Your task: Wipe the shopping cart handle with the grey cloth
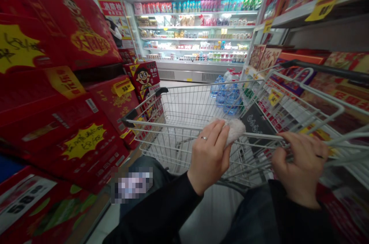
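A wire shopping cart (184, 109) stands in front of me in a shop aisle. My left hand (209, 155) is closed on a crumpled white cloth (235, 130) and presses it against the cart's near rail. A ring shows on one of its fingers. My right hand (302, 165) wraps around the same rail further right, beside the folded child seat (256, 124). Both sleeves are black.
Red gift boxes (72, 82) with yellow price tags are stacked along the left. Shelves of red boxes (331, 82) line the right. Water bottles (226, 92) stand on the floor beyond the cart. A lit chiller cabinet (196, 32) closes the aisle's far end.
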A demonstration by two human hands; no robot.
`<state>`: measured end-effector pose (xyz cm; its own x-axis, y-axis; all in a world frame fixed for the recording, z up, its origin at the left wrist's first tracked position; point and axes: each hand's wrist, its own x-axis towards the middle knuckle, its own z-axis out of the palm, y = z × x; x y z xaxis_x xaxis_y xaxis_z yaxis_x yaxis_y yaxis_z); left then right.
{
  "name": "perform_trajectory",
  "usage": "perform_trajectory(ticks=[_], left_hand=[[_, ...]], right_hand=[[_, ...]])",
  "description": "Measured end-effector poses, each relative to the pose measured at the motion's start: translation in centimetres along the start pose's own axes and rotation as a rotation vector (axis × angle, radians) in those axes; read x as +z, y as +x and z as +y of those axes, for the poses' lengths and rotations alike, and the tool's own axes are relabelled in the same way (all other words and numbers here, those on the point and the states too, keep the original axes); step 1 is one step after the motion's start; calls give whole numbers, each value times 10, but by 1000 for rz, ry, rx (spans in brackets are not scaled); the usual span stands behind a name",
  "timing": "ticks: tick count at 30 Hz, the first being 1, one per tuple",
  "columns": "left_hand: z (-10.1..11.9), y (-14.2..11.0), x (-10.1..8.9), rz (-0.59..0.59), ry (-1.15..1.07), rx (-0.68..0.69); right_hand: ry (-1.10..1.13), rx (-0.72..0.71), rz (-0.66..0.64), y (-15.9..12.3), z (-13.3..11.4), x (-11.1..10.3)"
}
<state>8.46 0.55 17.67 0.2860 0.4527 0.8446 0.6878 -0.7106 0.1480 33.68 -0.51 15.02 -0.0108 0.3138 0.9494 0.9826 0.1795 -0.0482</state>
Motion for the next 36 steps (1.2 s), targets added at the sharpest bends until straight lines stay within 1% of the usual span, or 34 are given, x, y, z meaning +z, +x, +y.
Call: perform_trajectory(ticks=[2,4,7,10,12,14,16,20,23,24,26,28,32,34,36], left_hand=[[4,2,2,0,-23,9],[-2,0,-1,11,-40,3],[-24,-8,-15,48,3,-31],[-46,-14,-27,84,53,-78],[-51,-13,-28,91,63,-86],[-45,-10,-22,108,65,-82],[-30,-5,-11,123,43,-67],[10,9,14,64,-29,42],[25,16,24,34,-53,106],[26,16,24,27,-59,112],[20,13,19,19,-59,112],[8,6,11,26,-40,101],[-19,-7,-4,81,20,37],[-22,-8,-6,105,53,14],[-16,-5,-1,122,73,4]], right_hand=[[2,1,-24,3,0,-4],[12,-6,-60,5,3,-8],[-7,-50,-119,6,15,-15],[-123,-86,-93,4,29,-22],[-144,-79,-74,2,33,-26],[-109,-46,-75,1,31,-27],[-80,-14,-61,0,26,-26],[-43,14,-20,-2,21,-23],[-38,18,-34,-4,24,-23],[-26,17,-43,-4,24,-24],[12,23,-57,-4,24,-24],[46,39,-50,-3,22,-24],[53,54,-21,-2,17,-22],[59,66,-11,-1,15,-21],[71,80,-1,0,15,-20]])
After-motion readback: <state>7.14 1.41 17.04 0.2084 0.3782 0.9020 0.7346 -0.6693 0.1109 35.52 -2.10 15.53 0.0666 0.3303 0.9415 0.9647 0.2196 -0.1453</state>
